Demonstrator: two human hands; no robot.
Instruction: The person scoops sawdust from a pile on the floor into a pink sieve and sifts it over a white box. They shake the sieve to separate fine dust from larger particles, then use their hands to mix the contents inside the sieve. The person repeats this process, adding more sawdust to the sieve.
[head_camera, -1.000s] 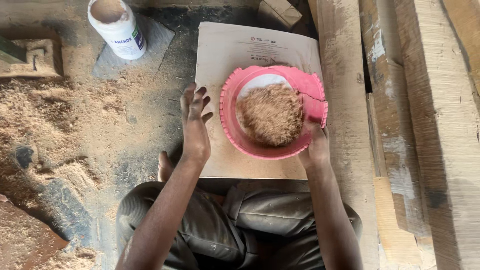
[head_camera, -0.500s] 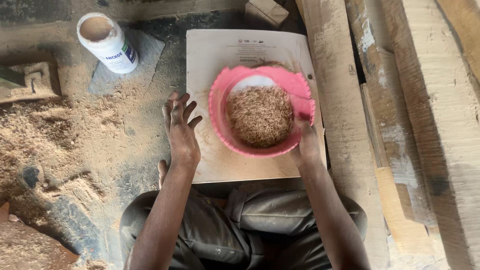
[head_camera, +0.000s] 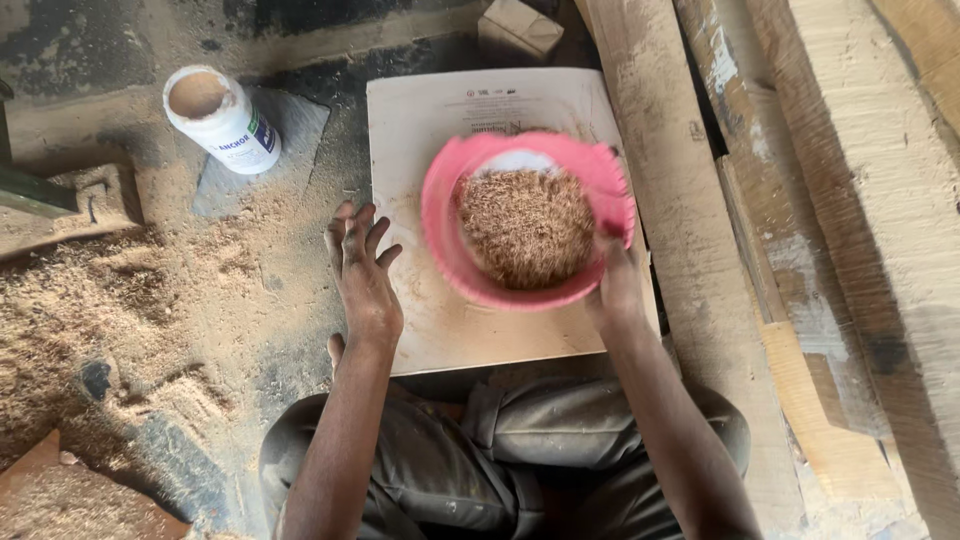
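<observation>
A round pink sieve (head_camera: 441, 226) heaped with brown sawdust (head_camera: 526, 226) is held over a pale flat board (head_camera: 420, 120) on the floor. My right hand (head_camera: 615, 290) grips the sieve's rim on its right side. To the left of the sieve, my left hand (head_camera: 362, 272) hovers with its fingers spread and empty, at the board's left edge. The sieve looks blurred.
A white open jar (head_camera: 222, 120) stands on a grey slab at the upper left. Loose sawdust (head_camera: 90, 300) covers the floor at the left. Long wooden planks (head_camera: 820, 250) lie along the right. A small wooden block (head_camera: 518, 28) sits beyond the board.
The sieve and my right hand have shifted slightly across the board. My left hand has moved a little away from the sieve's rim, fingers still spread.
</observation>
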